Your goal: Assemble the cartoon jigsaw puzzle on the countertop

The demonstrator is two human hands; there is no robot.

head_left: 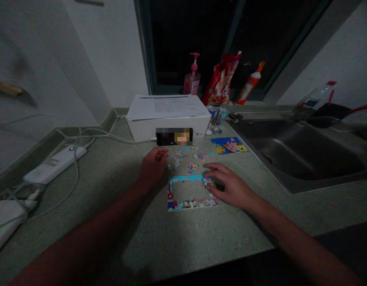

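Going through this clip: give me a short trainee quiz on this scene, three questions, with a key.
1. Which hand touches the partly built jigsaw border?
2. True or false: the picture card lies between the loose jigsaw pieces and the stainless steel sink.
3. What colour is the pump bottle at the window?

Key: 1. The right hand. 2. True. 3. Pink.
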